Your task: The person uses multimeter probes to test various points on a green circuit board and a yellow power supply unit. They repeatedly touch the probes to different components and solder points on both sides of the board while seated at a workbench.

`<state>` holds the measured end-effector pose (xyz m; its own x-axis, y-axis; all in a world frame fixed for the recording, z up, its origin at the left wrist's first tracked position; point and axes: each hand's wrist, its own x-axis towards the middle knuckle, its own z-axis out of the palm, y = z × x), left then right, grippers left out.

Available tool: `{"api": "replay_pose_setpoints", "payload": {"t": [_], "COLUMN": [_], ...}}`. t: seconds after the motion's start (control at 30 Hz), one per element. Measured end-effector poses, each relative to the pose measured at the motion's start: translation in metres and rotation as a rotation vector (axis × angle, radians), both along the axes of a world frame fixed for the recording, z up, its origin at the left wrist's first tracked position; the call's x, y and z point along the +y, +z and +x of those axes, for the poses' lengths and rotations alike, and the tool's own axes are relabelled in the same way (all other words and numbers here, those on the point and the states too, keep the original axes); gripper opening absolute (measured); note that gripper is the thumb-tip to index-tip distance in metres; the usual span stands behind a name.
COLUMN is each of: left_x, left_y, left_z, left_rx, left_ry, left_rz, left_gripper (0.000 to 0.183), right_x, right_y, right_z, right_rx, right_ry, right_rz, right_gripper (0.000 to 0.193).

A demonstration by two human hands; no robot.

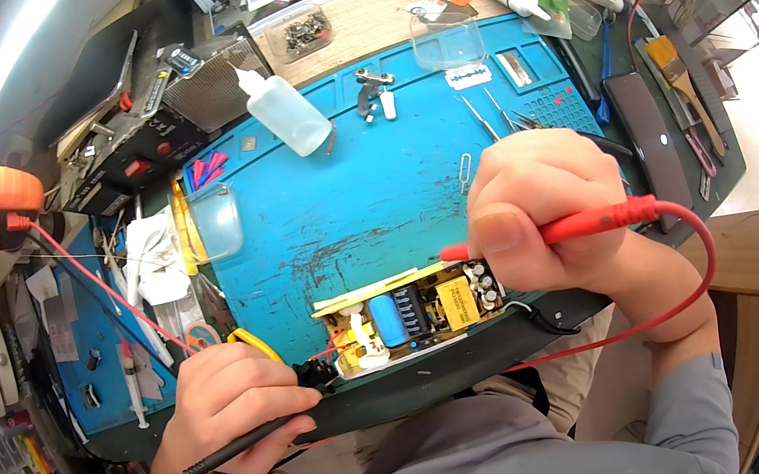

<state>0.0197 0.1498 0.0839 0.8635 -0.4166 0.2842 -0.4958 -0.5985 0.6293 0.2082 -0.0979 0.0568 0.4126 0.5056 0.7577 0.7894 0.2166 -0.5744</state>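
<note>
A power supply circuit board (414, 314) lies at the near edge of the blue work mat (315, 218), with a blue capacitor (387, 321) and a yellow-wrapped transformer (458, 302) on it. My right hand (544, 193) is closed around a red multimeter probe (590, 222). That probe's red tip end points left, just above the board's far right part; contact cannot be made out. Left of the board, my left hand (241, 399) grips a black multimeter probe (238, 445). Its front end is hidden by my fingers and a black connector (315, 374) at the board's left end.
Farther back on the mat are a squeeze bottle (287, 116), a clear plastic lid (217, 222), a paper clip (466, 173) and tweezers (480, 118). A dark phone-like slab (647, 139) and a brush (676, 73) lie at the right. The red probe's cable (702, 282) loops near my lap.
</note>
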Motion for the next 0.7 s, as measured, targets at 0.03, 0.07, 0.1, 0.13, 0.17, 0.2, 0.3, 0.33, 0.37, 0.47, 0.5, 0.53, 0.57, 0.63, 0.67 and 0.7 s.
{"api": "replay_pose_setpoints", "payload": {"t": [0.03,0.07,0.1,0.13,0.17,0.2,0.3,0.33,0.37,0.47,0.5,0.53,0.57,0.63,0.67,0.7], "left_x": [0.000,0.001,0.001,0.000,-0.001,-0.002,-0.004,-0.004,-0.004,-0.003,-0.002,-0.002,-0.003,-0.003,-0.003,-0.003], "left_y": [0.000,-0.001,-0.002,-0.003,-0.004,-0.006,-0.003,-0.004,-0.005,-0.007,-0.008,-0.008,-0.007,-0.007,-0.007,-0.007], "left_z": [-0.001,-0.001,-0.002,-0.002,-0.003,-0.003,-0.005,-0.005,-0.005,-0.006,-0.006,-0.006,-0.006,-0.005,-0.005,-0.006], "left_rx": [0.000,0.001,-0.005,-0.015,-0.025,-0.035,-0.016,-0.014,-0.013,-0.021,-0.027,-0.024,-0.023,-0.023,-0.024,-0.025], "left_ry": [0.004,0.005,0.010,0.018,0.025,0.032,0.050,0.055,0.063,0.059,0.054,0.056,0.056,0.054,0.052,0.051], "left_rz": [0.000,0.004,0.004,0.009,0.015,0.020,0.028,0.019,0.011,0.002,0.002,0.001,0.000,0.000,0.001,0.001], "left_gripper": [0.023,0.023,0.023,0.019,0.016,0.016,0.017,0.017,0.018,0.019,0.019,0.019,0.019,0.019,0.019,0.019], "right_x": [0.000,0.000,-0.001,-0.001,-0.001,0.000,0.000,-0.002,-0.003,-0.006,-0.008,-0.013,-0.014,-0.010,-0.009,-0.007], "right_y": [0.000,0.001,0.003,0.003,0.003,0.002,0.002,0.003,0.005,0.008,0.009,0.010,0.010,0.008,0.008,0.007], "right_z": [0.002,0.003,0.005,0.007,0.008,0.009,0.011,0.012,0.013,0.014,0.014,0.013,0.013,0.013,0.013,0.013], "right_rx": [-0.024,-0.047,-0.084,-0.113,-0.143,-0.165,-0.162,-0.152,-0.143,-0.138,-0.143,-0.149,-0.151,-0.149,-0.143,-0.138], "right_ry": [-0.004,-0.011,-0.022,-0.038,-0.055,-0.077,-0.106,-0.105,-0.103,-0.104,-0.104,-0.104,-0.111,-0.129,-0.134,-0.138], "right_rz": [0.013,0.028,0.032,0.042,0.053,0.070,0.098,0.090,0.083,0.035,0.006,-0.046,-0.054,-0.025,-0.009,0.006], "right_gripper": [0.029,0.028,0.027,0.027,0.027,0.026,0.026,0.026,0.027,0.025,0.024,0.022,0.023,0.025,0.026,0.028]}}
